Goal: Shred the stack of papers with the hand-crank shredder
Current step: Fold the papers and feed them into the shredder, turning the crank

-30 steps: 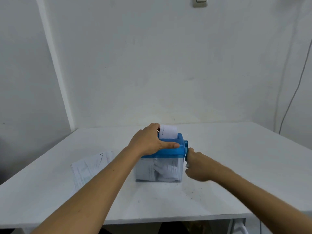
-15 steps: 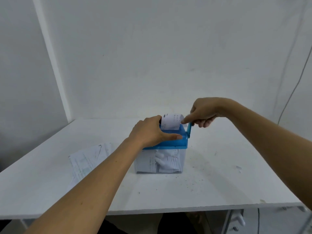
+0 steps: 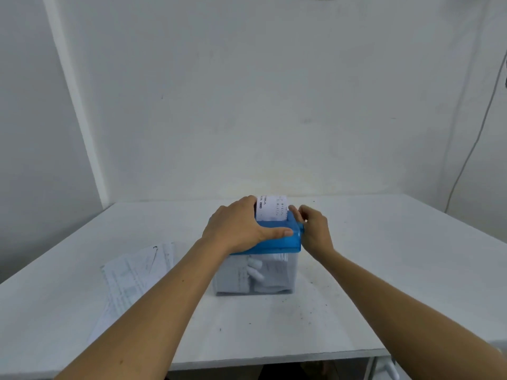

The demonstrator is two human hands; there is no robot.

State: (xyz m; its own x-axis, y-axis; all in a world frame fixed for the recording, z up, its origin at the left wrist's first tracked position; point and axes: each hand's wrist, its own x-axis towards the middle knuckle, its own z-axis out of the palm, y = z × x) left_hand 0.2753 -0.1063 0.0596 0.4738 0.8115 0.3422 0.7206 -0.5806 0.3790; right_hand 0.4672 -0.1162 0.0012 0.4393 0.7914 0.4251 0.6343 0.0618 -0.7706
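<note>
A hand-crank shredder [image 3: 277,241] with a blue lid and a clear bin stands in the middle of the white table. A printed paper [image 3: 271,208] sticks up from its slot. Shredded paper [image 3: 255,272] fills the bin. My left hand [image 3: 238,229] grips the lid from the left, with the thumb along its front edge. My right hand [image 3: 312,229] is at the lid's right side, its fingers curled round the crank handle, which is mostly hidden. A stack of papers [image 3: 134,272] lies flat on the table to the left, partly under my left forearm.
The white table [image 3: 397,283] meets a white wall at the back. Small dark specks lie on the table near the shredder. A thin cable [image 3: 472,149] hangs down the wall at the right.
My right hand has swung down from above the crank to the lid's right side, turning the handle. The left hand has stayed on the lid.
</note>
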